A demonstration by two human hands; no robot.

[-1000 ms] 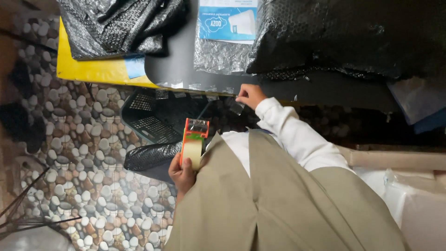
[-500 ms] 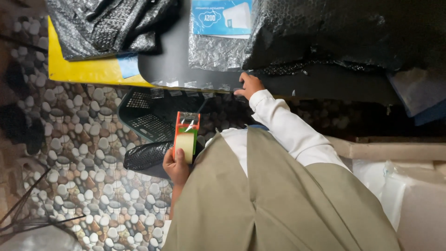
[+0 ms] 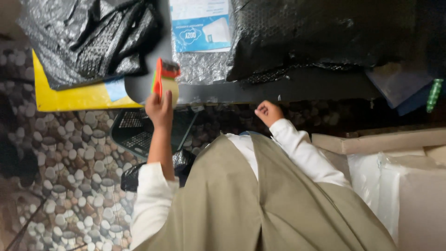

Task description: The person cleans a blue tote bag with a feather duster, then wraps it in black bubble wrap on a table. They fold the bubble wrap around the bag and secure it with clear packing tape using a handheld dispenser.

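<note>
Blk bubble wrap (image 3: 325, 37), yellow board (image 3: 69, 95), basket (image 3: 139, 132).

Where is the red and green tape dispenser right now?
In the head view, the red and green tape dispenser is held in the left hand, upper left, at the dark table's edge.

dim indoor light, glare on black plastic wrap (image 3: 325, 32), soft focus, dark corners.

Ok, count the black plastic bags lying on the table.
2: a crumpled black bag at the table's left end over the yellow sheet, and a large black bag across the right. More may lie beyond the frame.
</note>
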